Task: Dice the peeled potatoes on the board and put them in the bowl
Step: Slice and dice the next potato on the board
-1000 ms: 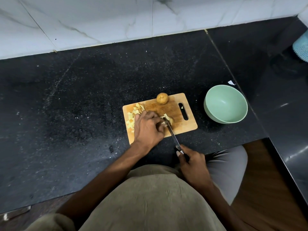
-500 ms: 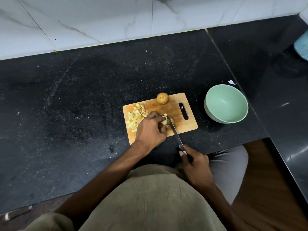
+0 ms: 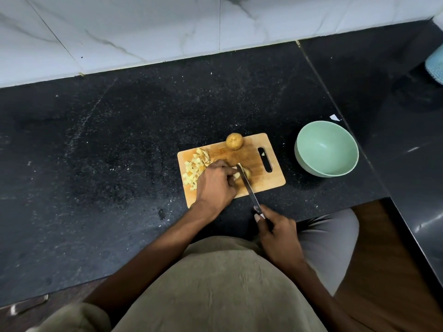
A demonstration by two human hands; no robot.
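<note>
Since earlier frame, knife [image 3: 247, 185] slid farther into potato piece [image 3: 247, 173]. Head view: our left hand [image 3: 215, 184] pinches that piece on board [image 3: 261, 178]; right hand [image 3: 278, 232] grips knife handle. We count one whole potato [image 3: 234, 141], one pile of dice [image 3: 194, 168], one empty bowl [image 3: 326, 148] on bench [image 3: 119, 144].

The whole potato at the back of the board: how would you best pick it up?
Probably from above, fingers closing across the round middle of the whole potato. It sits alone at the cutting board's far edge, with open space all round.
</note>
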